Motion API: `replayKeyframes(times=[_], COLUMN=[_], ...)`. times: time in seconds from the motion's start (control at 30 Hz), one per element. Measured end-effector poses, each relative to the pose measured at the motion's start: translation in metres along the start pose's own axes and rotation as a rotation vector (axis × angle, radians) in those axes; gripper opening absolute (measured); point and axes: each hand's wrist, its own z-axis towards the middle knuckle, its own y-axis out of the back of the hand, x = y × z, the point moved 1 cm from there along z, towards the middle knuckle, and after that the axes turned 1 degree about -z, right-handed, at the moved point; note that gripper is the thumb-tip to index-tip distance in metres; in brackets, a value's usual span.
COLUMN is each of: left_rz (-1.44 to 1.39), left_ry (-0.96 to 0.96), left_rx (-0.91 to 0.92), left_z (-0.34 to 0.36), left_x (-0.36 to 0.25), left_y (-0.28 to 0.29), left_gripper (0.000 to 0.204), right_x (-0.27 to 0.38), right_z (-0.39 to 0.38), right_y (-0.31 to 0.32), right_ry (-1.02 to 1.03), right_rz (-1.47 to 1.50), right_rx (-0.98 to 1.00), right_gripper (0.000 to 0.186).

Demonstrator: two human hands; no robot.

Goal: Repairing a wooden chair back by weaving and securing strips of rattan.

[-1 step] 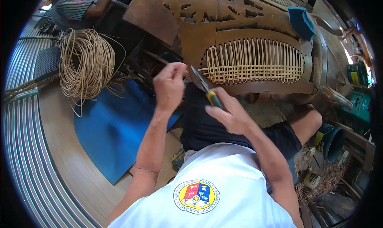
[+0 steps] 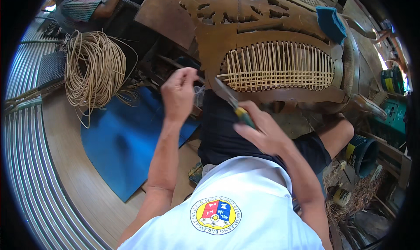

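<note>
My right hand [image 2: 267, 129] is wrapped round a pair of pliers or snips [image 2: 227, 92] with long pointed metal jaws and green-and-yellow handles. The tip points up and left, just below the left end of the cane weave. My left hand [image 2: 178, 94] is raised left of the tool, thumb and fingers pinched together; anything between them is too small to make out. Beyond both hands lies a carved brown wooden chair frame [image 2: 214, 44]. Pale cane strands [image 2: 280, 68] fill its oval opening, crosswise ones woven densely along the near side. Neither hand touches the weave.
A big coil of cane [image 2: 94, 70] hangs at the left above a blue sheet [image 2: 127, 149]. A blue cloth [image 2: 330, 24] rests on the frame's right side. Dark buckets [image 2: 363, 156] and fibre scraps [image 2: 358, 197] lie at the right. Another person's arm [image 2: 109, 5] shows far left.
My left hand has shifted slightly left. My right hand has moved right and down with the tool, so the gap between them is wider.
</note>
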Motion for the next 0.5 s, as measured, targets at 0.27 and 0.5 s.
replayKeyframes(times=[0.27, 0.5], left_rz=[0.466, 0.105], left_ry=[-0.016, -0.287], left_rx=[-0.049, -0.093], left_z=[-0.028, -0.033], left_x=[0.044, 0.003], left_y=[0.052, -0.034], left_gripper=[0.017, 0.022], right_x=[-0.079, -0.097], right_z=[-0.214, -0.228], right_y=[0.019, 0.013], right_ry=[-0.223, -0.189], right_rz=[-0.892, -0.968], right_rx=[-0.225, -0.337], right_gripper=[0.089, 0.067])
